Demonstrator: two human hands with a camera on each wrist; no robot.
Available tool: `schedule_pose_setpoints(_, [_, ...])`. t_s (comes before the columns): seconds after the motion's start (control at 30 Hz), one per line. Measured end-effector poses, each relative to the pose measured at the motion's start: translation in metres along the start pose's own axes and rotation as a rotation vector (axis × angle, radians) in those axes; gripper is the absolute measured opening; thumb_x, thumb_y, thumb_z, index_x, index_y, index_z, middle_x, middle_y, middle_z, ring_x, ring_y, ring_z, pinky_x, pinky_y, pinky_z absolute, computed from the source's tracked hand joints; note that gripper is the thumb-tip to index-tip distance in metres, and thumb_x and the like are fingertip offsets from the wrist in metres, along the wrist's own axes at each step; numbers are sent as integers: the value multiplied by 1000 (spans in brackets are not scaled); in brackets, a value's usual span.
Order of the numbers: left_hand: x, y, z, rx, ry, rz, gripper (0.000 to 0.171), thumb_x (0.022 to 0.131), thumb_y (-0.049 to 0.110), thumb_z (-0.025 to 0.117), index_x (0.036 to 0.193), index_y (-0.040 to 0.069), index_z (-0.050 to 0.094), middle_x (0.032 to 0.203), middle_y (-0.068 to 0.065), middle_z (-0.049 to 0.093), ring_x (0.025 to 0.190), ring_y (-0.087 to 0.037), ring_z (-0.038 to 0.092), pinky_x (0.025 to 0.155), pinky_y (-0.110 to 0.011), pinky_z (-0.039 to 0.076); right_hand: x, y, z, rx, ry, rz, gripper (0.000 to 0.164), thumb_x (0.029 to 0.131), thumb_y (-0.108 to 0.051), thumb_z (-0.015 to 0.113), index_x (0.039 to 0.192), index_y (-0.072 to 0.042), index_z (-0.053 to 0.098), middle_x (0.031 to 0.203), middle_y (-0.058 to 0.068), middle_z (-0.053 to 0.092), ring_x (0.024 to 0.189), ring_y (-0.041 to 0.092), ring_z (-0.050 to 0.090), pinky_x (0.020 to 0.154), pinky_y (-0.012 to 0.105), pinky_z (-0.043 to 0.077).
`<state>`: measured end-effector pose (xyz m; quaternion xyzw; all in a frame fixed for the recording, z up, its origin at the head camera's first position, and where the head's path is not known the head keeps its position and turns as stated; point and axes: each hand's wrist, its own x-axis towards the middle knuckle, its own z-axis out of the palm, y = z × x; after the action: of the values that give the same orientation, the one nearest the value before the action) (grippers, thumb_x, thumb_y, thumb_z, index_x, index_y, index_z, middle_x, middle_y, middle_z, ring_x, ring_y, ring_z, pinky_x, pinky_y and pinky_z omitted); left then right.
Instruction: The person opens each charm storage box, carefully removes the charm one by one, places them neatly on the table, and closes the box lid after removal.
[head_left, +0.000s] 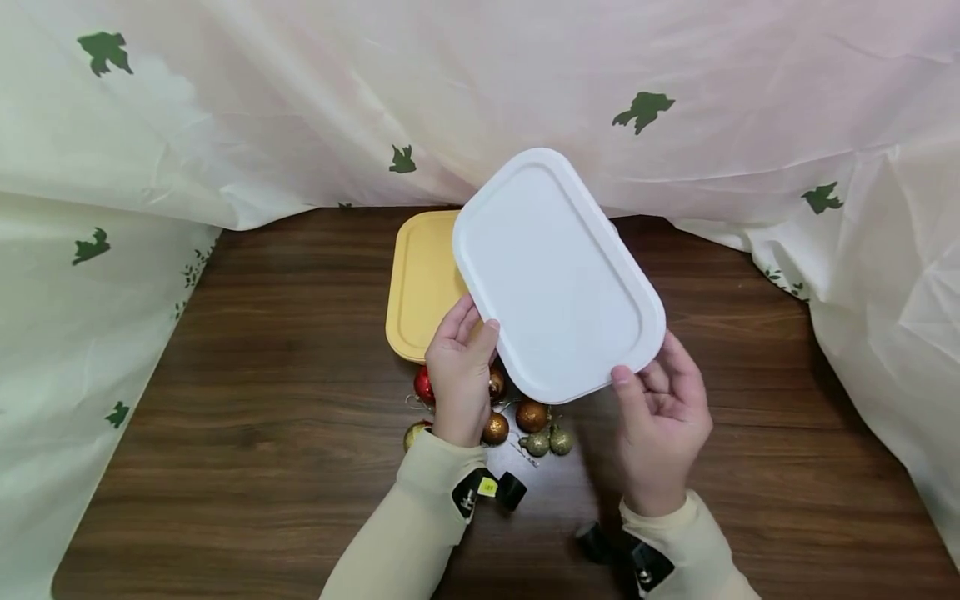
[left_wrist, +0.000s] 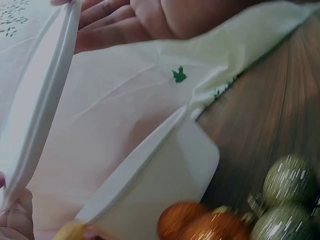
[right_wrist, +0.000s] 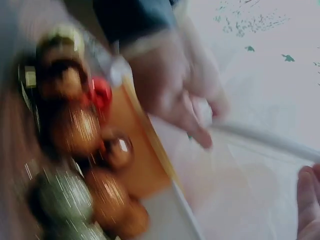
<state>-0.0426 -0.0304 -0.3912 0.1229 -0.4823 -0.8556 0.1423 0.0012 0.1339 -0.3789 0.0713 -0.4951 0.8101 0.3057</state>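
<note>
A white rectangular lid with rounded corners (head_left: 555, 275) is held tilted in the air between both hands. My left hand (head_left: 461, 375) pinches its left edge, thumb on top. My right hand (head_left: 667, 421) pinches the lower right corner between thumb and fingers. Behind the lid stands a white box (left_wrist: 170, 165), mostly hidden in the head view; its upper rim shows in the left wrist view. To its left is a yellow box (head_left: 423, 287) with a yellow top. Several baubles lie in front of the boxes: copper ones (head_left: 532, 415), a red one (head_left: 423, 385) and small glittery gold-green ones (head_left: 560, 441).
The dark wooden table (head_left: 285, 400) extends to both sides of the boxes. A pale cloth with green birds (head_left: 525, 75) hangs behind and at the sides. Another gold bauble (head_left: 415, 433) is partly behind the left sleeve. The right wrist view is blurred.
</note>
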Motion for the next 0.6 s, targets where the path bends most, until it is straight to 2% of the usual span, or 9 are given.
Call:
schedule_pose_setpoints(0.1, [5, 5, -4, 107, -14, 5, 46, 91, -7, 64, 136, 0, 59, 125, -16, 64, 110, -29, 67, 91, -36, 58, 13, -3, -10, -176, -64, 28, 37, 87, 15, 66, 123, 16, 61, 109, 18, 73, 91, 17, 73, 72, 19, 58])
schedule_pose_setpoints(0.2, [11, 9, -6, 239, -62, 12, 48, 91, -4, 67, 137, 2, 59, 126, -14, 65, 110, -28, 67, 90, -35, 58, 31, -7, -20, -375, -83, 66, 31, 91, 5, 69, 121, 9, 67, 97, 7, 76, 82, 11, 71, 69, 16, 56])
schedule_pose_setpoints(0.3, [15, 11, -7, 351, -119, 24, 50, 91, -2, 68, 139, 3, 58, 129, -14, 64, 110, -28, 68, 89, -35, 58, 47, -6, -28, -592, -92, 117, 28, 92, -5, 71, 121, -1, 72, 96, 3, 76, 82, 11, 69, 69, 16, 56])
schedule_pose_setpoints(0.37, [18, 11, -7, 412, -144, 45, 51, 90, -1, 69, 140, 2, 57, 131, -15, 64, 109, -28, 68, 88, -34, 58, 56, -1, -31, -730, -122, 162, 26, 93, -12, 73, 119, -7, 75, 101, 3, 76, 83, 11, 69, 69, 16, 55])
schedule_pose_setpoints(0.5, [22, 12, -6, 507, -171, 88, 50, 91, -1, 67, 140, 2, 57, 133, -15, 63, 110, -26, 69, 87, -31, 58, 67, 14, -38, -846, -183, 249, 27, 94, -22, 73, 118, -11, 76, 112, 8, 75, 87, 6, 69, 71, 14, 56])
schedule_pose_setpoints(0.6, [26, 13, -2, 601, -219, 69, 51, 93, 0, 66, 143, 4, 55, 136, -14, 62, 115, -21, 66, 88, -27, 56, 72, 21, -42, -881, -192, 258, 27, 94, -23, 73, 118, -10, 76, 113, 9, 74, 87, 6, 68, 71, 12, 55])
